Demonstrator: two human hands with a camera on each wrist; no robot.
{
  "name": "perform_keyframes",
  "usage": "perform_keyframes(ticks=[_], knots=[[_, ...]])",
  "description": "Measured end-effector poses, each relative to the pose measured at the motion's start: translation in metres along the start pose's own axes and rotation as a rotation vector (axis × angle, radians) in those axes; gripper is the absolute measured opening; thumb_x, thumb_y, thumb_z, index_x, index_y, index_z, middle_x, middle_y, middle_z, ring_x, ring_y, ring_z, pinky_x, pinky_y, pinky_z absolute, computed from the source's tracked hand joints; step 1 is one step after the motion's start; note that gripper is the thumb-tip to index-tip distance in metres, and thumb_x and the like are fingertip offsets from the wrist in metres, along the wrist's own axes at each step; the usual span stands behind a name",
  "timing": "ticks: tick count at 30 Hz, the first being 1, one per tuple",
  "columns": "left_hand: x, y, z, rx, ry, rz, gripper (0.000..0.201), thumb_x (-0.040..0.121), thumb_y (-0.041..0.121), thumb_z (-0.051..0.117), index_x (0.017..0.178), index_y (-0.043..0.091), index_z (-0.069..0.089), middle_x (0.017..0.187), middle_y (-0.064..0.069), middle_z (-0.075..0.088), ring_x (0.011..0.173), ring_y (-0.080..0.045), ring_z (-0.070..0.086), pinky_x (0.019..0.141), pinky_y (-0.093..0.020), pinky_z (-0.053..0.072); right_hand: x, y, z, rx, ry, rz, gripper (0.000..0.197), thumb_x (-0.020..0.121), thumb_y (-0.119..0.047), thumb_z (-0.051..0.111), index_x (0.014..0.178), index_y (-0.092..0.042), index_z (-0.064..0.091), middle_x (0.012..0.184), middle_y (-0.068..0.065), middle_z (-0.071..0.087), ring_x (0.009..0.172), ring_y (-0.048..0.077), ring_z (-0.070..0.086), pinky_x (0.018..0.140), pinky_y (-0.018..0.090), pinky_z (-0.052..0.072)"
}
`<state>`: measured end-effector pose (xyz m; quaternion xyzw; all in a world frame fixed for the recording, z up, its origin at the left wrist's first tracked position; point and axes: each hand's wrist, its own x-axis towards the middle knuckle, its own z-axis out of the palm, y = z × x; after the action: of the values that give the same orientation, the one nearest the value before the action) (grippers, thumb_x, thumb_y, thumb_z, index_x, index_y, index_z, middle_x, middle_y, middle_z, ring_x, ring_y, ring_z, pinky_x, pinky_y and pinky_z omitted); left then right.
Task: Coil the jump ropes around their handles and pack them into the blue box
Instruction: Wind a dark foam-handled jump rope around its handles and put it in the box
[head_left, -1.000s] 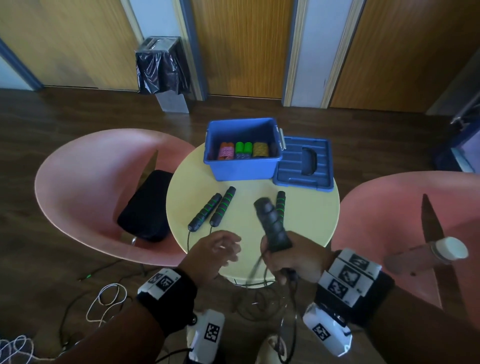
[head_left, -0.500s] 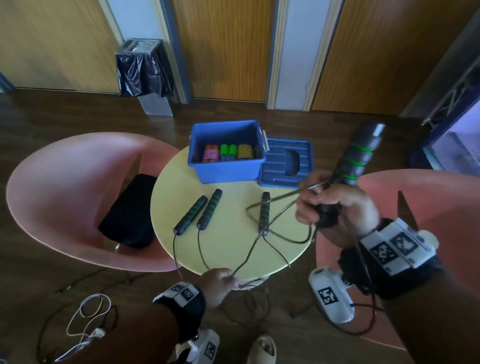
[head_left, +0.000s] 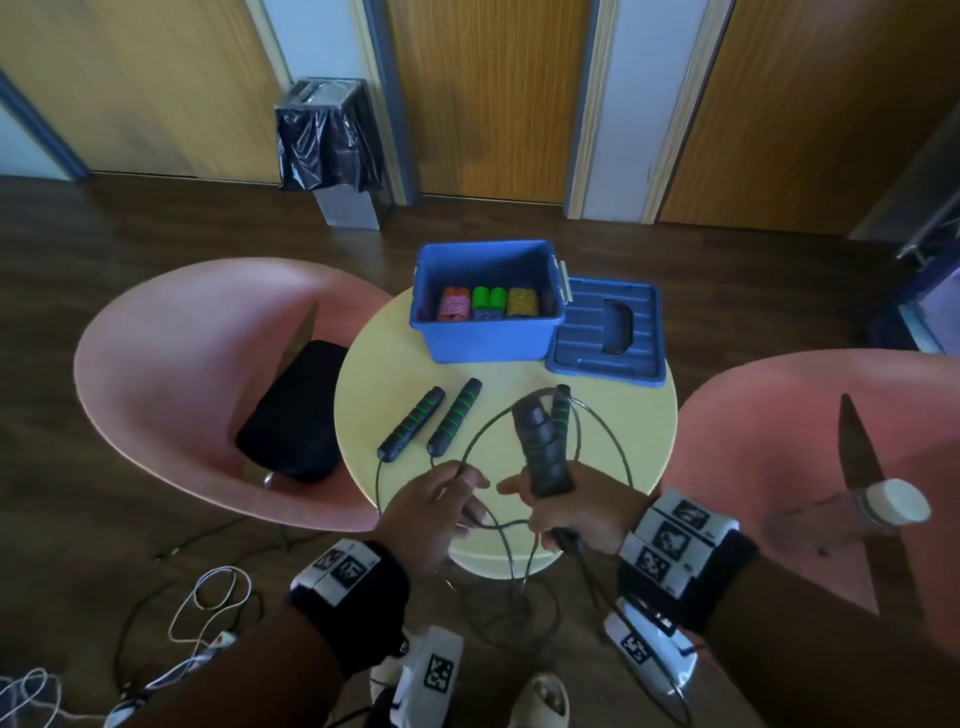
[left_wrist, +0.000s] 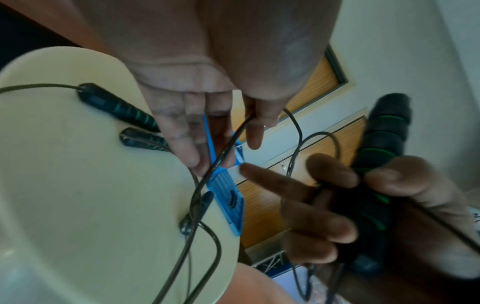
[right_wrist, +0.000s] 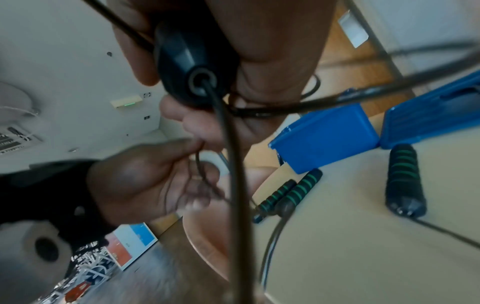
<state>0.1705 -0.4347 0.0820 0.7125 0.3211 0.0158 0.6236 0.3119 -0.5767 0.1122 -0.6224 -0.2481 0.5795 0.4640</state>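
Rope (head_left: 485, 431) loops over the near half of the round yellow table (head_left: 395, 374), running from the handle (head_left: 540, 447) you hold up in your right hand (head_left: 571, 506). Your right fingers are wrapped around that black, green-ringed handle near its lower end, and the cord leaves its bottom cap and hangs toward the floor. The rope's second handle (head_left: 560, 410) lies on the table just behind the raised one, with the loop passing around it.

Your left hand (head_left: 431, 506) sits just beside the right, over the table's near edge, pinching the thin cord between thumb and forefinger; the left wrist view shows your other fingers (left_wrist: 182, 131) held fairly straight.

Another rope's two handles (head_left: 431, 423) lie side by side to the left on the table, angled toward the box, their cords trailing off the near edge.

At the table's far side stands the blue box (head_left: 488, 338), open, with three coiled bundles inside along its front wall: pink, green and yellow. Its lid (head_left: 608, 332) lies flat on the table, touching the box's right side.

Pink chairs (head_left: 171, 364) flank the table; the left one holds a black cushion (head_left: 291, 415). Against the far wall stands a bin (head_left: 327, 140) lined with a black bag.
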Motion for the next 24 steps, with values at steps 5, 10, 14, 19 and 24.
perform_keyframes(ticks=[5, 10, 14, 19, 24], knots=[[0.0, 0.024, -0.004, 0.013, 0.05, 0.097, 0.024, 0.101, 0.034, 0.047, 0.09, 0.031, 0.068, 0.073, -0.008, 0.071, 0.07, -0.024, 0.069, 0.07, -0.037, 0.058, 0.013, -0.008, 0.008, 0.011, -0.028, 0.011, 0.016, 0.062, -0.007, 0.061, 0.06, -0.014, 0.047, 0.083, 0.015, 0.063, 0.047, 0.019, 0.05, 0.049, 0.027, 0.043], [0.002, 0.022, -0.011, -0.027, 0.129, 0.093, 0.024, 0.101, 0.035, 0.049, 0.091, 0.029, 0.07, 0.071, -0.004, 0.069, 0.074, -0.029, 0.072, 0.068, -0.036, 0.059, 0.015, -0.014, 0.006, -0.001, -0.011, 0.032, 0.013, 0.062, -0.008, 0.061, 0.062, -0.013, 0.05, 0.102, 0.014, 0.066, 0.048, 0.02, 0.05, 0.058, 0.033, 0.043], [0.004, 0.02, -0.015, -0.029, 0.169, 0.083, 0.024, 0.101, 0.035, 0.049, 0.091, 0.026, 0.07, 0.068, -0.005, 0.068, 0.073, -0.031, 0.071, 0.067, -0.038, 0.058, 0.015, -0.012, 0.002, -0.047, 0.047, 0.051, 0.012, 0.058, -0.016, 0.065, 0.061, -0.015, 0.054, 0.102, 0.017, 0.066, 0.048, 0.019, 0.052, 0.06, 0.033, 0.043], [0.013, 0.006, -0.026, 0.009, 0.277, 0.031, 0.028, 0.099, 0.03, 0.044, 0.082, 0.028, 0.067, 0.052, -0.001, 0.047, 0.049, -0.021, 0.053, 0.055, -0.034, 0.045, 0.01, 0.003, -0.013, -0.012, 0.162, 0.059, 0.025, 0.042, -0.034, 0.074, 0.056, -0.019, 0.059, 0.09, 0.024, 0.059, 0.05, 0.019, 0.053, 0.053, 0.028, 0.04], [0.019, -0.006, -0.036, 0.006, 0.385, -0.032, 0.023, 0.081, 0.045, 0.05, 0.079, 0.03, 0.067, 0.056, 0.01, 0.054, 0.057, -0.015, 0.049, 0.066, -0.036, 0.043, -0.007, 0.006, -0.034, 0.359, 0.361, -0.113, 0.017, 0.057, -0.009, 0.064, 0.068, -0.007, 0.051, 0.071, 0.012, 0.065, 0.039, 0.018, 0.048, 0.042, 0.023, 0.036]])
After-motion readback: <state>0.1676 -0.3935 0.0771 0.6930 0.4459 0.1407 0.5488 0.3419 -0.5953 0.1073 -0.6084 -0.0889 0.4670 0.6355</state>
